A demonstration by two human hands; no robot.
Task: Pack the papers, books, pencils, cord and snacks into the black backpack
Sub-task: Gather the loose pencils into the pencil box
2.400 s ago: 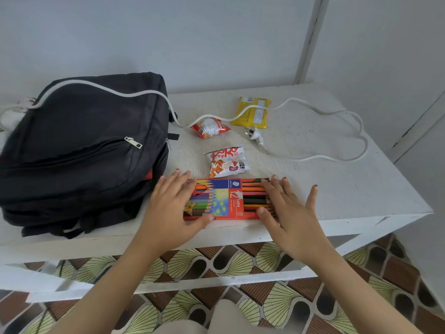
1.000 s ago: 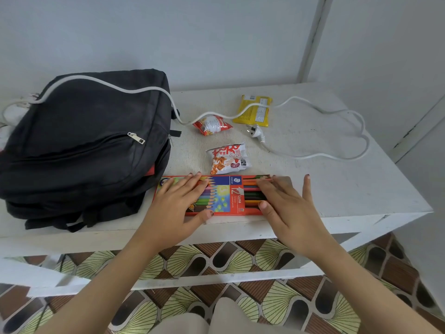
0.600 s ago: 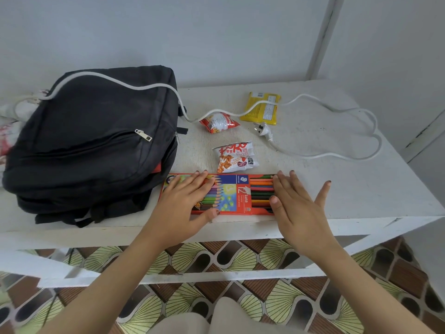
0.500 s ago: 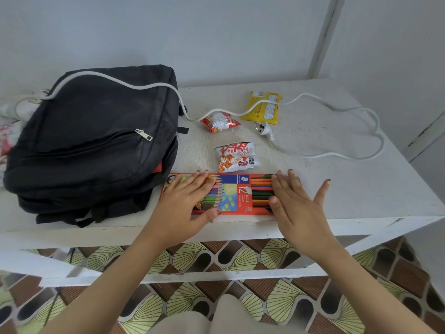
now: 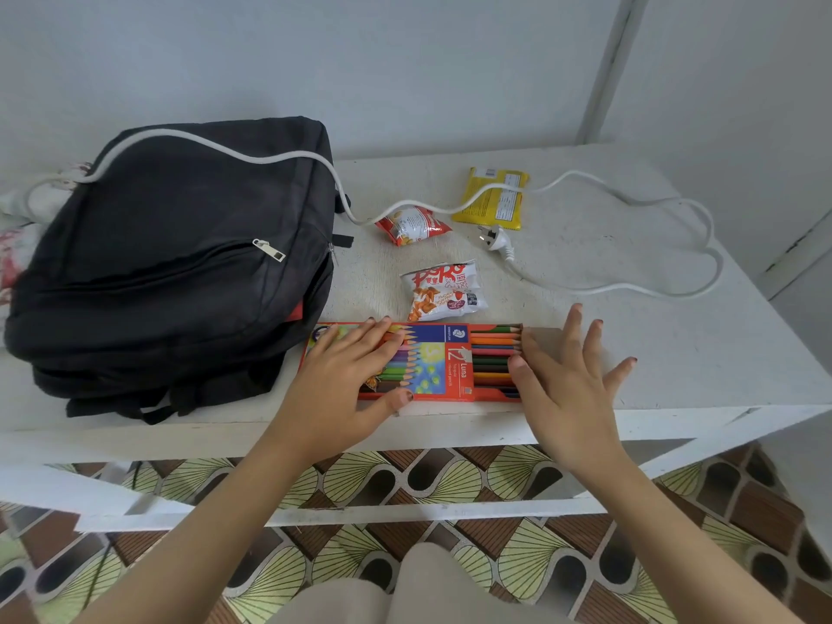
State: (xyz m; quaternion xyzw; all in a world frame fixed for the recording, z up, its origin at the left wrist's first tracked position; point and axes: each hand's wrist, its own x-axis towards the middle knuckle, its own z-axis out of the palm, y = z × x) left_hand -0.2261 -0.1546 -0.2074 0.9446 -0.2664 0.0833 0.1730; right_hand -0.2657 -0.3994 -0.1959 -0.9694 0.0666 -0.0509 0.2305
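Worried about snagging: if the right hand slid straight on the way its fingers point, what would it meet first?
Probably the white cord, which crosses the table just beyond the right hand. Nothing shows between them, though depth is uncertain.
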